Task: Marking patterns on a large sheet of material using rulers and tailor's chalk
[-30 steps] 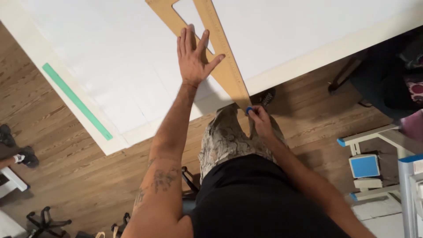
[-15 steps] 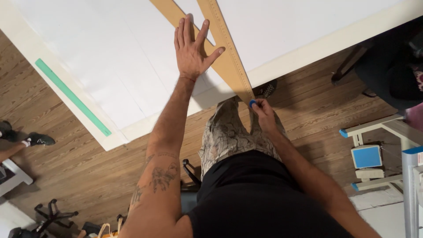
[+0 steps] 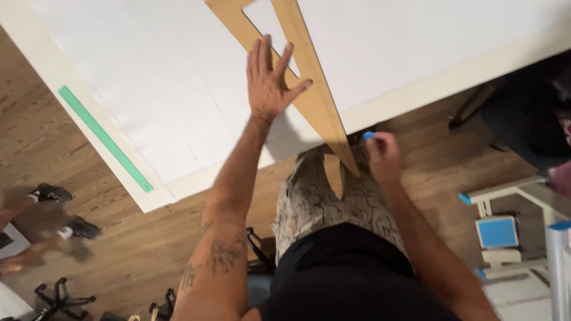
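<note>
My left hand [image 3: 269, 83] lies flat with fingers spread on a large wooden set square [image 3: 309, 89], pressing it onto the white sheet [image 3: 154, 89] that covers the table [image 3: 107, 148]. The set square's pointed end sticks out past the table's near edge. My right hand [image 3: 383, 156] is off the table beside that tip, fingers closed around a small blue piece, probably chalk or a marker [image 3: 369, 135].
A green strip [image 3: 104, 138] runs along the table's left border. Wooden floor lies below. Another person's feet in dark shoes [image 3: 59, 208] stand at the left. A white and blue stand [image 3: 505, 232] is at the right, black chair legs [image 3: 56, 297] at bottom left.
The view has shifted slightly; my left hand stays spread on the set square. My right hand with the blue piece has stayed by the tip. The feet at the left have stepped nearer.
</note>
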